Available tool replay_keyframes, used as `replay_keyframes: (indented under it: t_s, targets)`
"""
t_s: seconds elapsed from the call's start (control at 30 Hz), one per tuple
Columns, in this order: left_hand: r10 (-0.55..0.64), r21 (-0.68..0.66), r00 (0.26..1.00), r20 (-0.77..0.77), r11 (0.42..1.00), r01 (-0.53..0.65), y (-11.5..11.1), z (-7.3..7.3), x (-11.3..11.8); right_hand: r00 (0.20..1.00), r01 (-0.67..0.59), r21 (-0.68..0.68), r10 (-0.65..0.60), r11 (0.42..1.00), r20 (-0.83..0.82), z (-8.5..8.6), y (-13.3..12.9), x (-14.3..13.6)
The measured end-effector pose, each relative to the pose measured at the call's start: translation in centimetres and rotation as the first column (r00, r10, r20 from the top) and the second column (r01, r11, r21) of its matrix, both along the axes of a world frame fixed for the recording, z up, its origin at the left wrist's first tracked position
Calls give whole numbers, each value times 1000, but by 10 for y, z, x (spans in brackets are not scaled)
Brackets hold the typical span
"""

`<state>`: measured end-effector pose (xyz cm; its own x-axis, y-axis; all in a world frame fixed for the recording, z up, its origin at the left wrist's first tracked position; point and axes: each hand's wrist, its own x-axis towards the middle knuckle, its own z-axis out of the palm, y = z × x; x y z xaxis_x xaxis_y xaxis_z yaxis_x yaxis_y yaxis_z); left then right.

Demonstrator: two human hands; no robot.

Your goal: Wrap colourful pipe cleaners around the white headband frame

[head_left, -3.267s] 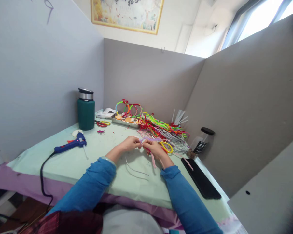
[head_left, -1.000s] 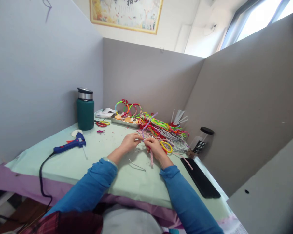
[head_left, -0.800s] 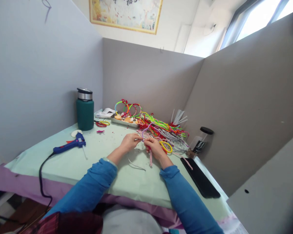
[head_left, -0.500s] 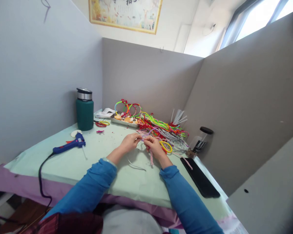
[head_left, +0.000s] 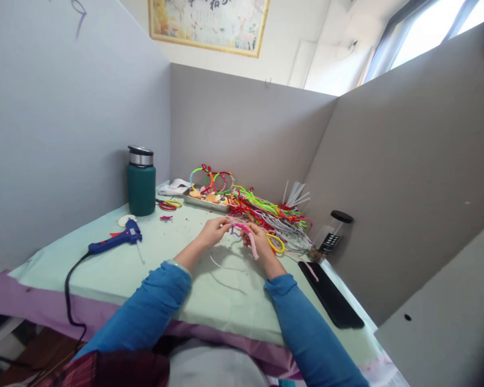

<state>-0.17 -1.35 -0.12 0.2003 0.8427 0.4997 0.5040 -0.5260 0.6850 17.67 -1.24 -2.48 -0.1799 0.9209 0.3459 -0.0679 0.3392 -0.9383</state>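
Observation:
A curved pink band [head_left: 250,240] hangs between my two hands above the green tablecloth, its lighter end pointing down. Thin purple strands [head_left: 235,230] show at its left end. My left hand [head_left: 214,232] pinches that left end with closed fingers. My right hand [head_left: 260,243] is closed on the band from behind, its fingers partly covered by the pink piece. A thin pale wire [head_left: 226,266] extends below the hands over the cloth.
Colourful pipe cleaners [head_left: 266,207] lie heaped behind my right hand, beside a metal tray [head_left: 205,202]. A blue glue gun [head_left: 115,239] and green bottle [head_left: 141,188] are at left. A black phone-like slab [head_left: 333,295] and a dark-lidded jar [head_left: 333,234] stand at right.
The pink band has turned up into view in front of my right fingers, where a pink end hung down before. The purple strand above the hands has dropped lower. My left hand has shifted slightly left.

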Motion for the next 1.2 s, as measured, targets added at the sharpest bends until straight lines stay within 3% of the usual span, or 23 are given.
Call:
replay_keyframes:
  t_s: [0.23,0.47,0.8,1.2]
  targets:
    - [-32,-299,968,250,948,108,1,2,1,952,18,199,-78,980,296,0,-5,-5]
    - [-73,-443,963,259,877,185,-1,-3,4,976,87,311,-144,946,164,4,-7,-5]
    - [-210,-512,939,272,794,326,-5,-2,2,938,103,451,-238,886,253,-1,-4,-3]
    - [-143,-357,984,102,918,171,11,-20,3,933,99,449,-240,888,268,3,-9,-5]
